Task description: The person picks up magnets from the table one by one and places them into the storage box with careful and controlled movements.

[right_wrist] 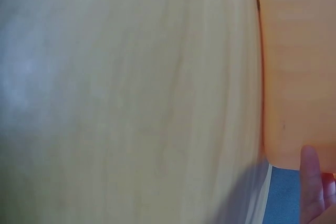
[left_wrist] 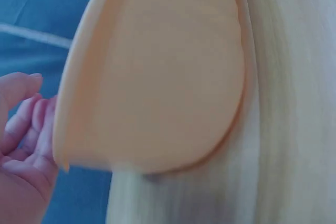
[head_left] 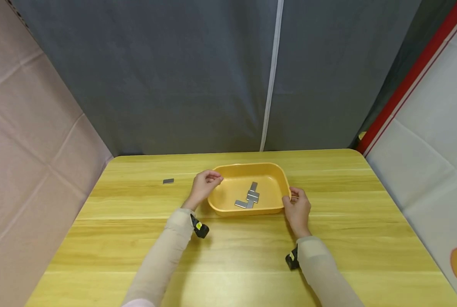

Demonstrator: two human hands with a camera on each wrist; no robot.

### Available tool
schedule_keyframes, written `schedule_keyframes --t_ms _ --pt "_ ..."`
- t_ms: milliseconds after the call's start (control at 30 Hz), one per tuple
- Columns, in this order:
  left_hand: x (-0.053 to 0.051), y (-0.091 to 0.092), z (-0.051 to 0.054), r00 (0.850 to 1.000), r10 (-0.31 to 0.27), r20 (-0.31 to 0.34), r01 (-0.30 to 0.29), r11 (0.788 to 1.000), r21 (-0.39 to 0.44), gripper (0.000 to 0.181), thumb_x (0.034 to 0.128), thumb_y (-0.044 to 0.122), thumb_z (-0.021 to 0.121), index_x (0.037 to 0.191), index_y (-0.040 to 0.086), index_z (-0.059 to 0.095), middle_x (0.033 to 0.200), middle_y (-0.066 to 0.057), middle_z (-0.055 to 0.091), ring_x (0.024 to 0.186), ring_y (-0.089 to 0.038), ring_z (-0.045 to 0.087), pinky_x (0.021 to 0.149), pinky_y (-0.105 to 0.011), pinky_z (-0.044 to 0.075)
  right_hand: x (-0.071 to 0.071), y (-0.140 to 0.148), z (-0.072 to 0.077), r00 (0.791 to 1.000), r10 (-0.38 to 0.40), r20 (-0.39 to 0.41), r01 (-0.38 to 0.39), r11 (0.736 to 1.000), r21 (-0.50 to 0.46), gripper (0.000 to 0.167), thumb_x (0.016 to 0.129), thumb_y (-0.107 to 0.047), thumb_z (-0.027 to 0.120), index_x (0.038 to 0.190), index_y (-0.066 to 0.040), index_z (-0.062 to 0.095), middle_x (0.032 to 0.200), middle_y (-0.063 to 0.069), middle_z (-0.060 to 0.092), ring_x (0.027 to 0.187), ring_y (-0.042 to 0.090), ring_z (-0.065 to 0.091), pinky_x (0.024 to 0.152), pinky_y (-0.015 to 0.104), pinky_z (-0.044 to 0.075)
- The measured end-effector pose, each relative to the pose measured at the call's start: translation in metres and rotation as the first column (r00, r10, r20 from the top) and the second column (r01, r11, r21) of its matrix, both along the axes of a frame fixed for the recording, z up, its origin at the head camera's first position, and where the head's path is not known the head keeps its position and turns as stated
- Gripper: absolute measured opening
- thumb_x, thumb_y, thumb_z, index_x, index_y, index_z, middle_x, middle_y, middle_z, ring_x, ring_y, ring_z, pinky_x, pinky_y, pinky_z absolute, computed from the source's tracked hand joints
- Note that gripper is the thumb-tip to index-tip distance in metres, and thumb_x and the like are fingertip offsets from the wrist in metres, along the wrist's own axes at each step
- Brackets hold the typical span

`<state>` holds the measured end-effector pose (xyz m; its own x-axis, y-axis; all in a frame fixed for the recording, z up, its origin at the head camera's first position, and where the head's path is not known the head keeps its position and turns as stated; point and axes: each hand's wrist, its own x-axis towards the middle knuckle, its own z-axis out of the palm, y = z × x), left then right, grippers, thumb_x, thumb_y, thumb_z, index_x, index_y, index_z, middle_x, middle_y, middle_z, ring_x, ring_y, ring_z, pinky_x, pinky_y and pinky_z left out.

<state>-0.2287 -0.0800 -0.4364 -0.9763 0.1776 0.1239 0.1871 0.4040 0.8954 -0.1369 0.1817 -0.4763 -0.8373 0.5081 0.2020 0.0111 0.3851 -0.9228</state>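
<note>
A shallow yellow plastic tray (head_left: 228, 211) stands on the table between both hands. Several small, flat, silvery rectangular pieces (head_left: 253, 194) lie in it, some overlapping. The left hand (head_left: 203, 186) is at the tray's left end, its fingertips by the rim. In the left wrist view, its thumb is raised apart from its bent fingers, beside the tray wall (left_wrist: 157, 77). At the right end, the right hand (head_left: 298, 209) grips the rim, thumb against the front corner. The right wrist view shows that thumb on the tray's outer wall (right_wrist: 299, 103); most of the hand is out of frame.
One more flat grey piece (head_left: 168, 181) lies on the wooden table (head_left: 232, 260), left of the tray. A dark grey curtain (head_left: 174, 85) hangs behind the table. Light cloth panels (head_left: 435, 170) flank it on both sides. Both wrists carry black cameras (head_left: 200, 228).
</note>
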Motion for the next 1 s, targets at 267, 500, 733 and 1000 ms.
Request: schedule_keyframes --t_ms 267,500,733,1000 --pt "-0.001 -0.024 -0.009 0.991 0.134 0.009 -0.133 0.974 0.181 0.021 0.0808 0.014 0.064 0.091 -0.004 0.06 0.086 -0.014 0.061 0.072 -0.016 0.057 0.063 -0.02 0.048 -0.001 0.001 0.001 1.0 -0.003 -0.001 0.003 1.0 0.017 0.031 0.075 0.001 0.054 0.106 0.005 0.055 0.095 0.022 0.058 0.08 0.028 0.057 0.059 0.007 0.038" --pt "0.002 -0.052 -0.013 0.987 0.149 0.058 -0.158 0.964 0.214 0.026 0.0826 0.024 0.063 0.091 0.0 0.059 0.082 -0.01 0.059 0.077 -0.026 0.06 0.07 -0.031 0.05 0.0 0.0 0.0 1.0 0.002 0.0 -0.002 1.0 -0.002 0.031 0.075 0.001 0.055 0.106 0.005 0.055 0.096 0.022 0.057 0.08 0.028 0.058 0.058 0.006 0.038" --pt "0.002 -0.073 -0.017 0.962 0.208 0.175 -0.237 0.958 0.161 0.028 0.0872 0.022 0.056 0.1 -0.003 0.057 0.087 -0.012 0.056 0.091 -0.036 0.056 0.079 -0.04 0.047 0.0 0.0 0.001 1.0 0.0 -0.001 0.0 1.0 -0.016 0.031 0.075 0.002 0.055 0.106 0.005 0.055 0.095 0.021 0.057 0.081 0.028 0.057 0.058 0.005 0.037" --pt "0.001 -0.088 -0.022 0.94 0.253 0.229 -0.292 0.944 0.155 0.026 0.0884 0.018 0.054 0.104 -0.003 0.056 0.096 -0.021 0.055 0.094 -0.035 0.056 0.079 -0.038 0.047 0.0 -0.001 0.002 1.0 -0.004 0.016 0.004 1.0 -0.012 0.032 0.075 0.001 0.054 0.106 0.004 0.055 0.095 0.02 0.057 0.081 0.027 0.057 0.058 0.006 0.037"
